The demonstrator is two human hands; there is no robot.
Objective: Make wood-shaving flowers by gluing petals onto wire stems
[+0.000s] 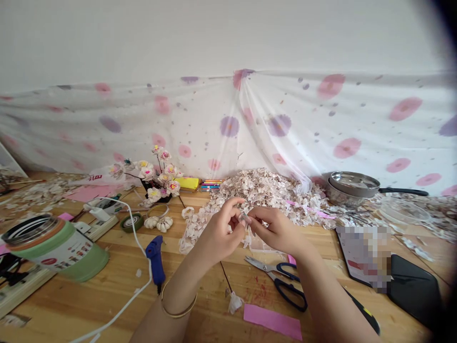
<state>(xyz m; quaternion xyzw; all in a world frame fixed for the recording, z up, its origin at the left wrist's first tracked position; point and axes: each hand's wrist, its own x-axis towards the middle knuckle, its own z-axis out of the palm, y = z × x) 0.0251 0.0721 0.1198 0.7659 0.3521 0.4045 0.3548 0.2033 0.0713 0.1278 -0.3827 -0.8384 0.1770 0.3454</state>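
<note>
My left hand (pixel 218 233) and my right hand (pixel 276 231) meet above the wooden table (pixel 107 290), fingertips pinched together on a small pale petal-like piece (pixel 244 219). A gold bangle (pixel 177 305) sits on my left wrist. Behind the hands lies a big heap of pale petal pieces (pixel 264 190). Black-handled scissors (pixel 282 278) lie just below my right hand. A thin stick with a white tuft (pixel 233 300) lies below my left hand.
A blue glue gun (pixel 155 257) with white cord lies left of centre, beside a green jar (pixel 59 247) on its side. A paper flower arrangement (pixel 157 178), tape roll (pixel 131 222), pink paper (pixel 273 321), metal pan (pixel 352 186) and black tablet (pixel 410 286) surround the hands.
</note>
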